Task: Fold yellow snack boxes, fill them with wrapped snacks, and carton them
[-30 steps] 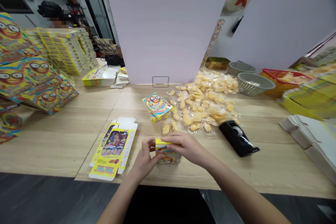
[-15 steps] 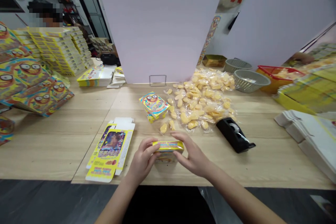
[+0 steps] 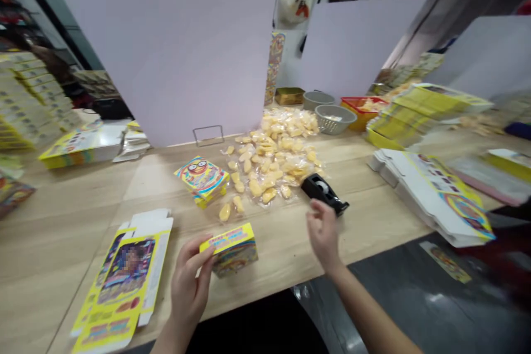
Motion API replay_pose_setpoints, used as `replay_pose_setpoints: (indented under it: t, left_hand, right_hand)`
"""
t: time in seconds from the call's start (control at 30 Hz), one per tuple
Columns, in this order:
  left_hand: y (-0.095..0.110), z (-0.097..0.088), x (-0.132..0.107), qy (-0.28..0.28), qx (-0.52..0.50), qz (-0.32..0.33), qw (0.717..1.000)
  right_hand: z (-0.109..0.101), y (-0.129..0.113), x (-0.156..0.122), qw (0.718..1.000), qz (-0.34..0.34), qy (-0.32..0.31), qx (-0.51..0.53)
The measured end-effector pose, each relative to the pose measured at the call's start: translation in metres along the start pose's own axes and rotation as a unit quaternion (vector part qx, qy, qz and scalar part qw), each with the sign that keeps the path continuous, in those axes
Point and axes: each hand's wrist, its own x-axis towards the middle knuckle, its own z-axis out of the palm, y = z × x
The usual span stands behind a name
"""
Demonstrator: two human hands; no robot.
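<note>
My left hand (image 3: 193,274) is closed on the left end of a small yellow printed box (image 3: 234,250), which stands on the table with its yellow lid side up. My right hand (image 3: 323,232) is off the box, just in front of a black tape dispenser (image 3: 324,193). Its fingers are bent, somewhat apart and a little blurred, and I see nothing in them. Whether they touch the dispenser I cannot tell. Farther back is another printed box (image 3: 202,178). Beside it lies a spread of yellow pieces in clear wrappers (image 3: 269,157).
Flat unfolded cartons (image 3: 124,282) lie at the left. To the right are stacked flat cartons (image 3: 435,193) and a yellow stack (image 3: 415,113). Grey baskets (image 3: 335,119) and a red basket (image 3: 360,110) stand behind the pieces. A pale upright panel (image 3: 174,50) borders the table's back.
My right hand has let go of the box and moved right to the tape dispenser. The left hand still holds the box. The view has turned to the right.
</note>
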Motion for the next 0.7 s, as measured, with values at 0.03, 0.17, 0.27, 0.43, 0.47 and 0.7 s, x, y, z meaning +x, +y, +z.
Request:
replay_pose_setpoints:
  t: [0.03,0.17,0.27,0.43,0.47,0.7]
  left_hand:
    - [0.002,0.006,0.002,0.005,0.004,0.009,1.000]
    - [0.006,0.032,0.009,-0.020,0.008,0.042,0.999]
    - [0.003,0.040,0.011,-0.036,0.014,0.034,0.999]
    - [0.000,0.037,0.012,-0.047,0.023,0.037,0.998]
    - [0.000,0.037,0.012,-0.046,0.025,0.038,0.998]
    - [-0.001,0.037,0.015,-0.054,0.028,0.043,0.997]
  right_hand:
    - [-0.016,0.016,0.017,0.991,0.110,0.071,-0.002]
    - [-0.072,0.060,0.086,0.962,0.271,0.018,0.002]
    - [-0.090,0.073,0.115,0.928,0.353,-0.110,0.045]
    - [-0.098,0.076,0.114,0.903,0.371,-0.178,0.126]
    - [-0.099,0.077,0.108,0.906,0.362,-0.164,0.144]
    - [-0.089,0.095,0.063,0.937,0.294,-0.007,0.186]
